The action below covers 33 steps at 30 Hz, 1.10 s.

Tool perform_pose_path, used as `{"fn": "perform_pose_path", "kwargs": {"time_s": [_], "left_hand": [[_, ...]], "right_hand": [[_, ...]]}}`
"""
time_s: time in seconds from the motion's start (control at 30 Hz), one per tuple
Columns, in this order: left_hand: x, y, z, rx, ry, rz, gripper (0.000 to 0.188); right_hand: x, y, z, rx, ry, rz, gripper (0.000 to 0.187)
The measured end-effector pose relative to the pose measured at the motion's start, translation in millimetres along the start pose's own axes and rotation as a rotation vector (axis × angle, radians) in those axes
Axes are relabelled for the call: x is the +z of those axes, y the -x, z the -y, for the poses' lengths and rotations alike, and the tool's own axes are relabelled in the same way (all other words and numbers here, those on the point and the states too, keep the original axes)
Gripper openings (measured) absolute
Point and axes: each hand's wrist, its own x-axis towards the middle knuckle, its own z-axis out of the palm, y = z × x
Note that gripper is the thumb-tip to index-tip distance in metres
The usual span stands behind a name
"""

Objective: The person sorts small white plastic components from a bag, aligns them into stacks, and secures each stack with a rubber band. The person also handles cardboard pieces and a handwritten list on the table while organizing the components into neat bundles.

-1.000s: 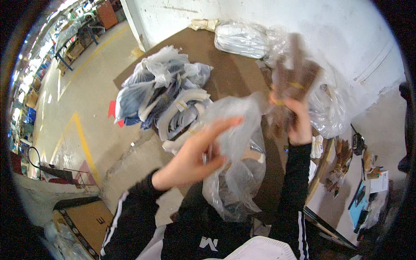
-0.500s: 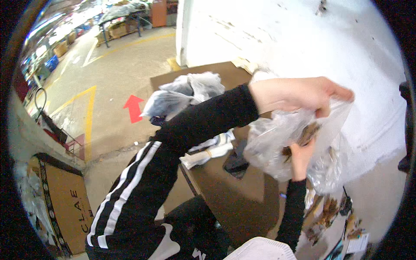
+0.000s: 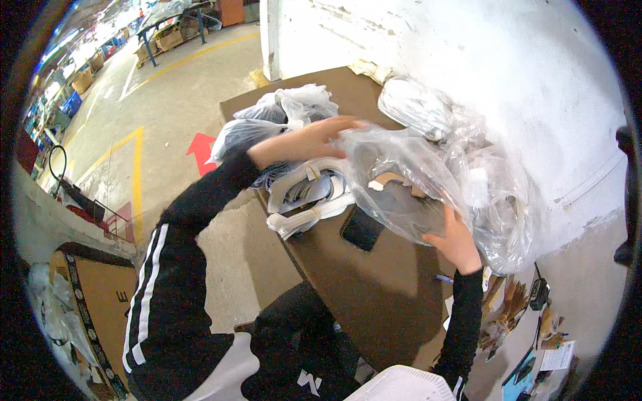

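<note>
A clear plastic bag (image 3: pixel 374 157) lies slackly spread over the brown table, its mouth held wide between my two hands. My left hand (image 3: pixel 304 142), slightly blurred, has its fingers closed on the bag's left edge. At the near right edge, my right hand (image 3: pixel 460 244) grips the plastic between thumb and fingers. Brown curved pieces (image 3: pixel 393 179) show inside the bag; I cannot make out their kind. Beside the bag's left edge are banded bundles of white curved strips (image 3: pixel 313 212). A dark, flat, phone-like rectangle (image 3: pixel 362 229) rests just in front of the bag.
Knotted translucent bags (image 3: pixel 267 120) with dark contents sit at the table's far left. More clear plastic (image 3: pixel 501 200) and a white bundle (image 3: pixel 414 107) lie against the white wall (image 3: pixel 468 53). A cardboard box (image 3: pixel 100 314) stands lower left; brown scraps (image 3: pixel 511 304) lie lower right.
My left hand has swung down and left from above the bag to its left edge. My right hand has come out of the bag to its rim. The bag is lower and spread wider.
</note>
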Motion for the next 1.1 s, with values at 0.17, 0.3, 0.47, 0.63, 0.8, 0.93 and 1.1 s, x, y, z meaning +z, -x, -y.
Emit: {"fn": "perform_pose_path", "kwargs": {"time_s": [0.17,0.3,0.47,0.63,0.8,0.93,1.1], "left_hand": [[63,87,18,-0.323,-0.415,-0.236,0.096],[85,98,33,-0.503,-0.493,-0.323,0.1],[59,83,60,-0.453,-0.56,-0.248,0.077],[62,84,54,-0.651,-0.46,-0.242,0.041],[1,82,9,-0.621,0.382,-0.335,0.034],[9,96,-34,-0.694,0.433,0.108,0.063],[118,126,-30,-0.306,-0.593,0.151,0.069]], "right_hand": [[-43,14,54,0.21,-0.351,-0.351,0.07],[-27,-3,46,0.226,0.197,-0.595,0.035],[-10,-17,22,0.051,-0.079,-0.555,0.031],[-15,-29,38,0.259,-0.211,-0.621,0.027],[-15,-25,29,0.14,-0.122,-0.652,0.044],[-14,-27,36,0.145,-0.268,-0.702,0.062],[-15,-28,46,0.115,-0.396,-0.738,0.069]]}}
